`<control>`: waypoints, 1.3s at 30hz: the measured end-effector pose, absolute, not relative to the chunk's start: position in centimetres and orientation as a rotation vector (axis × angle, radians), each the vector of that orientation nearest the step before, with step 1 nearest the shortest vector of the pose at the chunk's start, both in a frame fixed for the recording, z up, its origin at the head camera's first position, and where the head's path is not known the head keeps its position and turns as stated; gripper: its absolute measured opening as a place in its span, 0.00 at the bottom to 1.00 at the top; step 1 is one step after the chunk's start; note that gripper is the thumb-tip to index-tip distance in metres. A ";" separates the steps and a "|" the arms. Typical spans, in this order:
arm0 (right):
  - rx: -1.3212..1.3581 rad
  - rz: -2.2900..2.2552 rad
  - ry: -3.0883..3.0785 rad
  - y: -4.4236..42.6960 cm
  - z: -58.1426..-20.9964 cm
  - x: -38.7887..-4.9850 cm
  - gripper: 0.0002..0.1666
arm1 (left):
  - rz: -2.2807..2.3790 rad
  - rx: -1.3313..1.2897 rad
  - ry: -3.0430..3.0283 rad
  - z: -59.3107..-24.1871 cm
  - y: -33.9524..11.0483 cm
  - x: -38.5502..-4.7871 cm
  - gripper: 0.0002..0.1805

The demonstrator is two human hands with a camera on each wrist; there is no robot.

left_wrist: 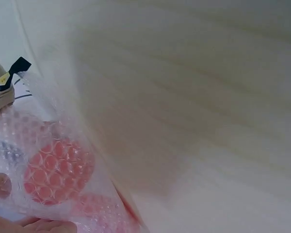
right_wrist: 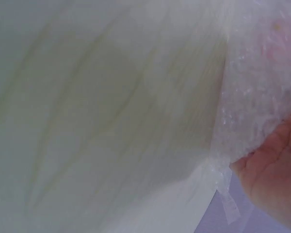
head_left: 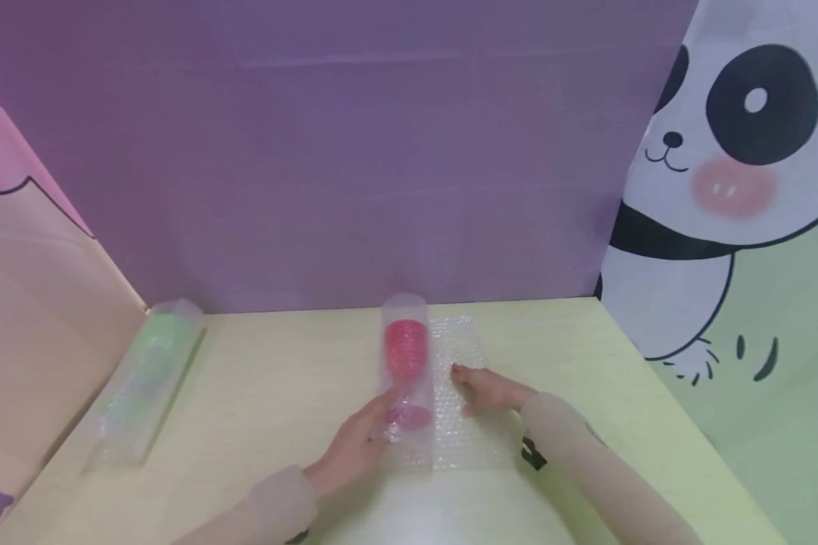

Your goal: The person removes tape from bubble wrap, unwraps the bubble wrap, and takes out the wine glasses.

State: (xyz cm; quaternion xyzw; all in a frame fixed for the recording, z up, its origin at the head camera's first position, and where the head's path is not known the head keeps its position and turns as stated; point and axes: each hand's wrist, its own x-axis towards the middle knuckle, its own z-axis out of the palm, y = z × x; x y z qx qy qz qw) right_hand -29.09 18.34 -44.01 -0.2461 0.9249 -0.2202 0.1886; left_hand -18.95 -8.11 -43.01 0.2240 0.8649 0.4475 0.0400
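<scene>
A red goblet-shaped object (head_left: 406,350) lies inside bubble wrap, its bowl toward the back wall and round base toward the front. My left hand (head_left: 354,446) grips its lower part from the left; in the left wrist view the thumb (left_wrist: 1,185) and fingers (left_wrist: 46,226) lie around the wrapped red shape (left_wrist: 58,172). A flat flap of bubble wrap (head_left: 457,446) extends to the right. My right hand (head_left: 494,390) holds this flap, thumb over it and other fingers lower down, partly hidden. In the right wrist view, the hand (right_wrist: 274,170) meets the wrap's edge (right_wrist: 233,116).
A green object in bubble wrap (head_left: 151,371) lies slantwise at the table's left side. The pale wooden table (head_left: 266,378) meets a purple back wall (head_left: 354,166). Printed side panels stand left and right, the right one with a panda (head_left: 709,295).
</scene>
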 end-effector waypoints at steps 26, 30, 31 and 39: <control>-0.518 -0.589 2.610 17.9 -43.5 -29.1 0.44 | 1.917 0.250 2.487 -42.9 -14.0 -18.6 0.27; -0.503 -0.604 2.604 17.8 -43.6 -29.1 0.44 | 1.906 0.191 2.521 -42.8 -14.8 -18.5 0.29; -0.498 -0.612 2.600 17.8 -43.6 -29.1 0.44 | 1.902 0.182 2.527 -42.8 -15.0 -18.4 0.29; -0.450 -0.639 2.586 17.6 -43.7 -29.1 0.45 | 1.812 0.065 2.612 -42.5 -17.0 -17.9 0.29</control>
